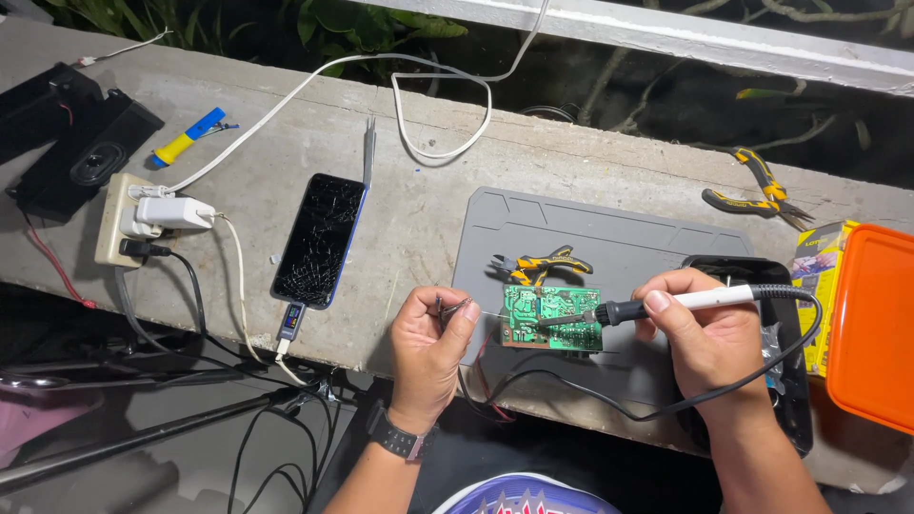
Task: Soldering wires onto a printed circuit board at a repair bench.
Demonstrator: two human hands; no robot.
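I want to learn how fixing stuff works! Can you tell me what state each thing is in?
Soldering iron: held in right hand, tip on the board.
Green circuit board: flat on the grey mat.
Tweezers: pinched in left hand.
Phone: screen dark and cracked, cable plugged in.
Yellow cutters: lying on the mat, untouched.
Orange lid: shut on its box.
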